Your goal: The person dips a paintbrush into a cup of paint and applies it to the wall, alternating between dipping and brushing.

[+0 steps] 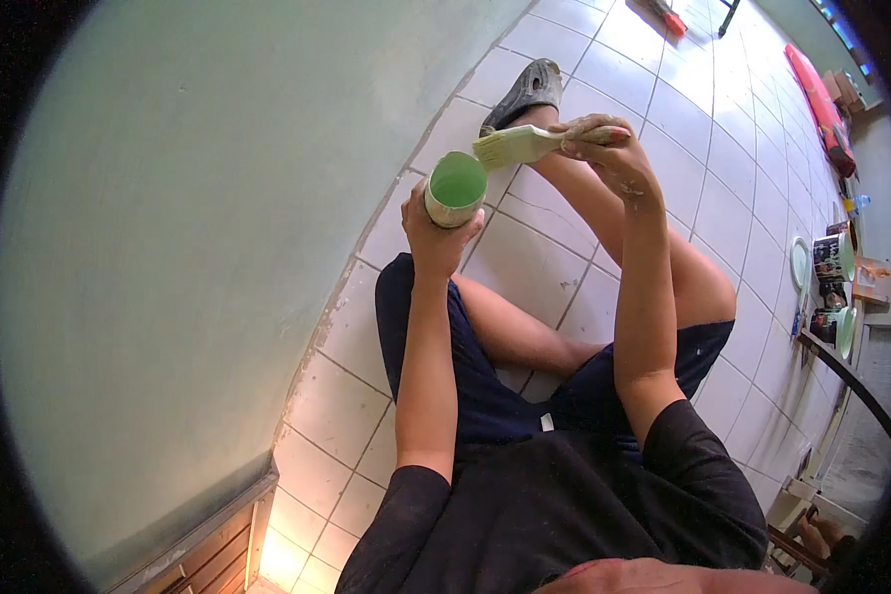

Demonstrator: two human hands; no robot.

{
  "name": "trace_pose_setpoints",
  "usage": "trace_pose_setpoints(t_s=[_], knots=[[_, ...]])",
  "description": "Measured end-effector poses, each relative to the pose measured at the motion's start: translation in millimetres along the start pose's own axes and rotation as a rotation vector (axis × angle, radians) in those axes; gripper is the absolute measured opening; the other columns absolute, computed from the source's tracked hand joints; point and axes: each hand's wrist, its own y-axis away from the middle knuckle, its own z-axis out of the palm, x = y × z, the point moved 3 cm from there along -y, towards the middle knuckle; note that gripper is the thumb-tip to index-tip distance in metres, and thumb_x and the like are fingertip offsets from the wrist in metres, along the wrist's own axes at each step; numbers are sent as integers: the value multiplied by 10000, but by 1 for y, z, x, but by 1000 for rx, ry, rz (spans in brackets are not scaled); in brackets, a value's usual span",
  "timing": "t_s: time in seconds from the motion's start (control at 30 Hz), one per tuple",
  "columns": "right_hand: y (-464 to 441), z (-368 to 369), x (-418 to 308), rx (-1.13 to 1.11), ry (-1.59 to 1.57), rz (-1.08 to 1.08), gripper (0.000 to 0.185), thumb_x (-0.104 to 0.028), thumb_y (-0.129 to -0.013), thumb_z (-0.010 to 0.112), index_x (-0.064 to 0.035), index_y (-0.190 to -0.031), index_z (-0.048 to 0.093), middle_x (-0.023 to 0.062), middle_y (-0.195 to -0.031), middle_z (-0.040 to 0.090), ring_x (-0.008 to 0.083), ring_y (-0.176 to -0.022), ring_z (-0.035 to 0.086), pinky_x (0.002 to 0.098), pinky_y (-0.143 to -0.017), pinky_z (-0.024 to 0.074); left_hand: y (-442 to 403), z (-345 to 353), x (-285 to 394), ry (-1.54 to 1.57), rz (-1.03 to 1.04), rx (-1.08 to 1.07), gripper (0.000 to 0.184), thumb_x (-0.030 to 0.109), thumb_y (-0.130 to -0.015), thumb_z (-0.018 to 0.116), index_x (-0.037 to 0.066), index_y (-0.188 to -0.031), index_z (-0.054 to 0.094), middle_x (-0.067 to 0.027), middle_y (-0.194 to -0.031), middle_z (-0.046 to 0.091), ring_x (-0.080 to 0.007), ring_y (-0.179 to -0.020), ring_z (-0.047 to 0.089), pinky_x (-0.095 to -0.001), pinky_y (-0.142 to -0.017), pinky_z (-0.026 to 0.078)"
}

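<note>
In my left hand (436,238) is a cup (453,212) with light green paint inside, its opening tipped toward the camera. My fingers wrap round its outside. My right hand (609,158) grips a paintbrush (530,145) by the handle. The brush lies nearly level, its pale green-coated bristles just above and to the right of the cup's rim. A narrow gap seems to part bristles and rim. Paint smears show on my right hand and wrist. To my left rises a pale green wall (188,198).
White floor tiles (535,238) meet the wall along a paint-spattered edge. My legs are folded beneath my arms, one foot in a dark clog (535,91). Paint buckets (834,257) stand at the far right, near a long red object (817,99). A wooden panel (213,544) is at lower left.
</note>
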Motion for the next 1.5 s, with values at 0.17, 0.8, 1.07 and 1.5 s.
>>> trace_pose_setpoints(t_s=[0.17,0.8,1.07,1.5], knots=[[-1,1,2,7,-35,-91,168,114,-829,785,63,-986,756,183,-1105,769,307,-1098,737,385,-992,603,2,0,4,-36,6,-29,811,221,-604,955,94,-1323,601,-107,-1225,687,-376,-1160,594,-518,-1053,466],[1,-9,14,29,-116,-33,126,99,-897,742,38,-1005,727,216,-1175,742,322,-1133,720,450,-1017,609,1,5,-9,211,-126,-92,744,242,-631,945,121,-1295,632,-88,-1213,693,-341,-1170,587,-488,-1060,468],[-5,2,10,140,-184,-31,146,37,-944,735,38,-1081,682,229,-1163,738,334,-1130,728,489,-1003,631,3,1,5,-21,-35,-101,771,252,-638,960,113,-1306,599,-130,-1215,671,-362,-1155,601,-500,-1031,489],[-8,24,10,138,-114,22,211,-68,-970,760,40,-1112,649,189,-1080,749,252,-951,770,388,-805,693,2,2,11,-55,102,-70,773,226,-610,934,95,-1296,601,-99,-1206,679,-379,-1152,592,-517,-1045,455]])
